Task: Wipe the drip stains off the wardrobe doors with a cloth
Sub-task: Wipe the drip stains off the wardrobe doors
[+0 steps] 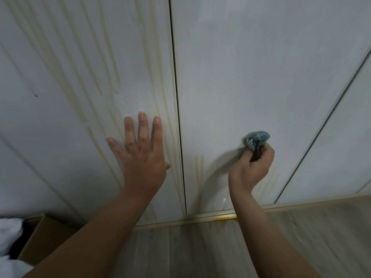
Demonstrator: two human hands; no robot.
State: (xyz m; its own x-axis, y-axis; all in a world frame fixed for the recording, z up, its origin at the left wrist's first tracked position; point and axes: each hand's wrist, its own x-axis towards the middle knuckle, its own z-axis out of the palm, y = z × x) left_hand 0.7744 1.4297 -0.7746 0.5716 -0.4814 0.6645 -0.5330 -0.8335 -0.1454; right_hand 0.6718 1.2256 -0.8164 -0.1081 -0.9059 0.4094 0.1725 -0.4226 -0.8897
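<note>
Head view: pale grey wardrobe doors were seen from close by, down to the floor.
Door gap (177,97): a dark upright slit was seen between two doors; all places below were reckoned from it.
Left door (50,127): the panel left of the door gap was streaked from top to bottom.
Drip stains (94,67): long yellowish runs were spread over the left door, the nearest just beside the door gap.
Middle door (261,67): the panel right of the door gap was seen mostly unmarked in its upper part.
Lower stains (199,167): short yellowish runs were seen low down, just right of the door gap; fainter ones were seen further right, past the right hand.
Left hand (143,155): it was laid flat on the left door, just left of the door gap, fingers straight and spread, nothing held.
Right hand (254,167): it was held well right of the door gap, fingers curled tightly round the cloth.
Cloth (257,138): a bunched blue-grey cloth was clamped in the right hand and pressed against the middle door; a darker part was seen between the fingers.
Bottom rail (200,218): a brass-coloured strip was seen below the foot of the door gap.
Floor (200,247): pale wood-grain boards were seen below the bottom rail.
Cardboard box (46,233): it was set on the floor far left of the door gap, with white fabric (10,231) at its left side.
</note>
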